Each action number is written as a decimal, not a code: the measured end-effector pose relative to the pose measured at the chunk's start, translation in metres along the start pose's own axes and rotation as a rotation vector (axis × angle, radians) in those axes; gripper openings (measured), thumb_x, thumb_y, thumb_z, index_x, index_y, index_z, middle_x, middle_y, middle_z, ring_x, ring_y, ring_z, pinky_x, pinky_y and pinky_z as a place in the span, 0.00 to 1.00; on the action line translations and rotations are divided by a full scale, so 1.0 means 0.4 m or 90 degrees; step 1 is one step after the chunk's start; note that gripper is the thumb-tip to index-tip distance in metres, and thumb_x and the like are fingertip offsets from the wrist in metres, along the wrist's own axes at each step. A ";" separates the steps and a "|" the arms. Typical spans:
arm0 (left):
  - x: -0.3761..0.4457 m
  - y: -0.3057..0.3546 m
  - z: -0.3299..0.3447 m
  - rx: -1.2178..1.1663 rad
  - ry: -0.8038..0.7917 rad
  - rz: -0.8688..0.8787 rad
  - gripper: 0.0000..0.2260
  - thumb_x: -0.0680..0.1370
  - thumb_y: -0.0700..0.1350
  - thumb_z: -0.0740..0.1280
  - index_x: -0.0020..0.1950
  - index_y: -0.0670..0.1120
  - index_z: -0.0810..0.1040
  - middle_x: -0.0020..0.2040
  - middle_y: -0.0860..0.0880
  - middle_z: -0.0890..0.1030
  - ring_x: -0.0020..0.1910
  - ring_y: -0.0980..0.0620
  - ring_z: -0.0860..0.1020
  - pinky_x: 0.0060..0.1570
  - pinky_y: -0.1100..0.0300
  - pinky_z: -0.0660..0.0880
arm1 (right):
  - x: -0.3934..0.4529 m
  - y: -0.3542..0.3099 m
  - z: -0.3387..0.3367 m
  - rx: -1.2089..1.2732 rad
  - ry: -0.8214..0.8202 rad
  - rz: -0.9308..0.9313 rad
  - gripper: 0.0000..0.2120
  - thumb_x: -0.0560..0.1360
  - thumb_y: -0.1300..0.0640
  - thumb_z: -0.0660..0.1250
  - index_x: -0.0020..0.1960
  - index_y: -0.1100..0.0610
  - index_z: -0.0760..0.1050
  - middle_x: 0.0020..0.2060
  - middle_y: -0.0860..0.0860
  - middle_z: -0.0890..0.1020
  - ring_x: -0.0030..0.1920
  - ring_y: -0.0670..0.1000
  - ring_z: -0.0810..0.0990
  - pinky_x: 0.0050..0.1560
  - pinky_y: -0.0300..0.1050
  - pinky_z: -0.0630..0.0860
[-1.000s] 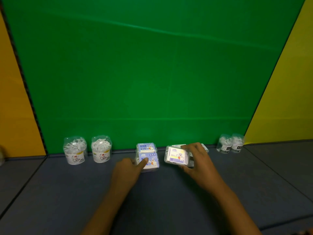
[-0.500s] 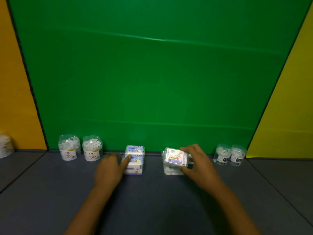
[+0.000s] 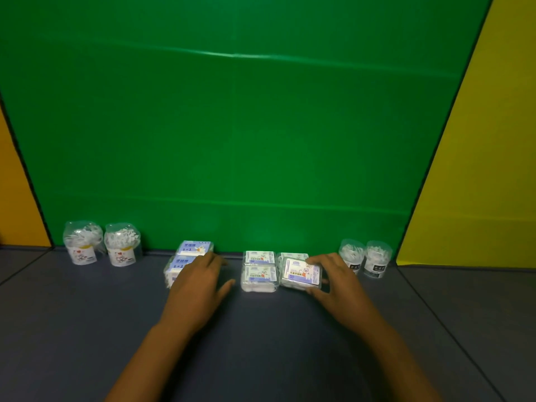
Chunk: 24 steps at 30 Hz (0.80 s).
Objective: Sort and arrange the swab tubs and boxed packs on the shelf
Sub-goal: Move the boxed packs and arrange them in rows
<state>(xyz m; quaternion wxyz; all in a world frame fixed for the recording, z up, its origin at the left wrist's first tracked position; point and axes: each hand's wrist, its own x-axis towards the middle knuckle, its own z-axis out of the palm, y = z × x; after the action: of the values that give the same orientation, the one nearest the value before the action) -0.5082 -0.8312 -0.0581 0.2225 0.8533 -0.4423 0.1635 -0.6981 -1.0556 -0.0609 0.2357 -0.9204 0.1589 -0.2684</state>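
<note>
While gripping the purple-labelled pack (image 3: 301, 275) at lower centre-right with right hand (image 3: 338, 282), left hand (image 3: 200, 282) resting flat-fingered on the blue packs (image 3: 185, 261): placing step, likely; next, set down square beside the green packs (image 3: 259, 271) on the shelf (image 3: 275, 343).

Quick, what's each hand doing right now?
Left hand: open, fingers resting on the front blue boxed pack.
Right hand: fingers curled round the clear boxed pack, holding it.
</note>
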 end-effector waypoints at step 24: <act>-0.030 0.011 -0.039 0.024 -0.036 -0.036 0.16 0.77 0.55 0.64 0.64 0.53 0.72 0.63 0.54 0.73 0.57 0.52 0.75 0.48 0.58 0.74 | 0.036 0.016 0.040 -0.116 -0.067 0.012 0.13 0.77 0.56 0.68 0.61 0.51 0.75 0.61 0.47 0.73 0.61 0.47 0.71 0.60 0.38 0.68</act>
<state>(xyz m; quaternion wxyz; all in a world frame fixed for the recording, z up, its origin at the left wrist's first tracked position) -0.5196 -0.8170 -0.0495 0.1984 0.8738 -0.4209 0.1410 -0.6786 -1.0614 -0.0701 0.1612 -0.9493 0.1788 -0.2021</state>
